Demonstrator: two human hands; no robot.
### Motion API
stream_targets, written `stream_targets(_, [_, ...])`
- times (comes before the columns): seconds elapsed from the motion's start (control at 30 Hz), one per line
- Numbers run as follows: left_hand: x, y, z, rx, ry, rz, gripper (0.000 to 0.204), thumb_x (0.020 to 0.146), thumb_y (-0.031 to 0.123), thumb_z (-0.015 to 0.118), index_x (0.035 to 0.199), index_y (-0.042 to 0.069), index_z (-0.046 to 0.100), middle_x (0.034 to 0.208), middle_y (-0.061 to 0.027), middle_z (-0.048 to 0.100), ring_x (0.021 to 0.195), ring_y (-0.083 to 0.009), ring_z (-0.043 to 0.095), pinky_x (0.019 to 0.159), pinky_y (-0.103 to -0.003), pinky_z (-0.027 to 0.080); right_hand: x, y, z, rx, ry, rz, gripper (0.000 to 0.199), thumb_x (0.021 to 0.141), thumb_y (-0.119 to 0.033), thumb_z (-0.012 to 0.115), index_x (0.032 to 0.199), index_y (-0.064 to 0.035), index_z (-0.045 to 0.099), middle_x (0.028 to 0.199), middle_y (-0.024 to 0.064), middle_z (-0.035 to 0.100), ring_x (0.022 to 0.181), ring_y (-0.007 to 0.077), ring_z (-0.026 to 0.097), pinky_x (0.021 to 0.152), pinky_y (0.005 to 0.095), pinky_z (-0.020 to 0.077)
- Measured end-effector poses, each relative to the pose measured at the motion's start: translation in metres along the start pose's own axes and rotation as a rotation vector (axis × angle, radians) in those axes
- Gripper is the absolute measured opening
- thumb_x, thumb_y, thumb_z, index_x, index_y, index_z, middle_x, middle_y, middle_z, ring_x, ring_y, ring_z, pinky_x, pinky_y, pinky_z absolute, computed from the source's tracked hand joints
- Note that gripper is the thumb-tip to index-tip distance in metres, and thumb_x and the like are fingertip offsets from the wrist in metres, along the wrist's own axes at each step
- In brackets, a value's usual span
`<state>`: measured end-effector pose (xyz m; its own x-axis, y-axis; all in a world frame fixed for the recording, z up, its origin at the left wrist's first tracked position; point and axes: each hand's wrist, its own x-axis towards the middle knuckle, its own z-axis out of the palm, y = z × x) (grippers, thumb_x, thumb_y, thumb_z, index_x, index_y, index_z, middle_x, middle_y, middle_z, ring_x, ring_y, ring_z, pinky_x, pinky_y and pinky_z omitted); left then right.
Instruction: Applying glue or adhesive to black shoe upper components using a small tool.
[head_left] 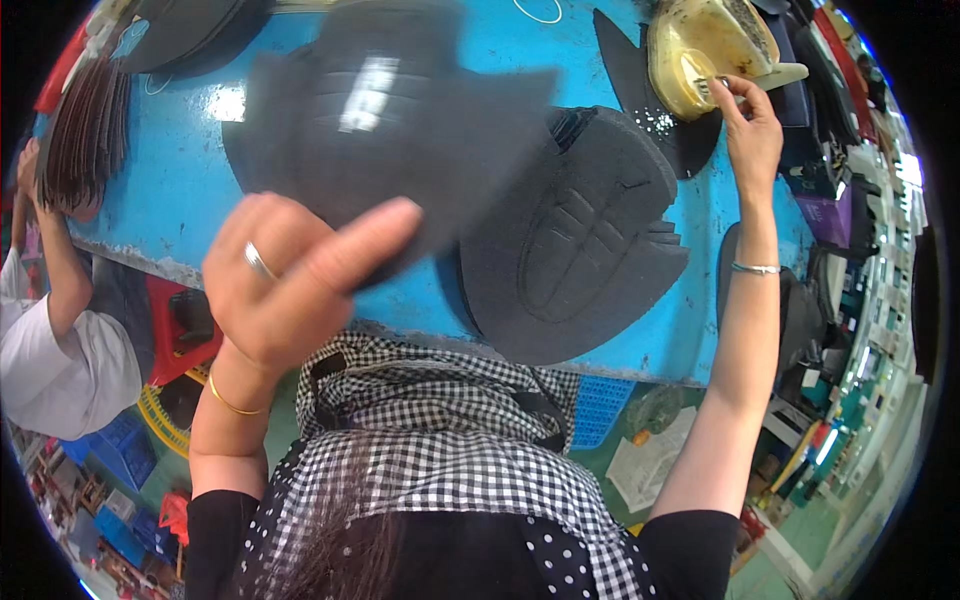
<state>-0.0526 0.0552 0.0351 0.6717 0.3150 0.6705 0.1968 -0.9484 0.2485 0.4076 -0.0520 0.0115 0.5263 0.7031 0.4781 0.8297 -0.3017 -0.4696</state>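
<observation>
Over a blue table, left hand grips a dark foam piece, right hand is at a yellowish tub

Above the near edge of the blue table, the person's left hand holds up a dark foam piece – blurred, with a bright glare on its upper middle. The thumb lies across the front of its lower edge and the other fingers curl in, clenched on it. A silver ring and a gold bangle show on that hand and wrist.

At the far right of the table, the right hand has its fingers pinched on a pale-handled tool at the yellowish tub; the handle sticks out to the right, while the other end is too small to make out. White specks dot a dark pointed piece just beside the tub.

Between the hands, and partly behind the held piece, lies a stack of dark foam pieces, the top one marked with an oval outline and cross grooves – its right edge notched. At the left end, a fanned bundle of dark strips hangs by the table's edge, near a co-worker's hand.
</observation>
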Motion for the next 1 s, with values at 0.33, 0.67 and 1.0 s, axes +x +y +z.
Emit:
stream_targets(0.33, [-0.017, 0.057, 0.040, -0.531, -0.342, 0.130, 0.040, 0.077, 0.031, 0.080, 0.111, 0.013, 0.073, 0.123, -0.0038, 0.067, 0.104, -0.0197, 0.065, 0.085, -0.037, 0.051, -0.065, -0.093, -0.054, 0.513, -0.116, 0.199, 0.017, 0.096, -0.011, 0.069, 0.108, 0.0006, 0.068, 0.101, 0.0035, 0.071, 0.092, 0.0087, 0.063, 0.086, 0.0224, 0.0476])
stream_targets(0.67, [-0.010, 0.068, 0.048, -0.383, -0.307, 0.182, 0.031, 0.079, 0.023, 0.076, 0.106, 0.009, 0.074, 0.113, -0.0046, 0.069, 0.100, -0.0193, 0.065, 0.083, -0.034, 0.052, -0.132, -0.161, -0.030, 0.406, -0.270, 0.034, 0.014, 0.086, 0.001, 0.075, 0.098, -0.0008, 0.068, 0.093, 0.0046, 0.071, 0.084, 0.0102, 0.064, 0.077, 0.0251, 0.0514])
stream_targets(1.0, [0.000, 0.070, 0.040, -0.382, -0.386, 0.197, 0.032, 0.073, 0.017, 0.071, 0.102, 0.003, 0.073, 0.104, -0.0087, 0.068, 0.094, -0.0216, 0.066, 0.077, -0.032, 0.055, -0.146, -0.173, -0.039, 0.285, -0.321, -0.282, 0.025, 0.072, -0.004, 0.084, 0.093, -0.0074, 0.072, 0.090, 0.0044, 0.073, 0.081, 0.0206, 0.063, 0.077, 0.0320, 0.0485])
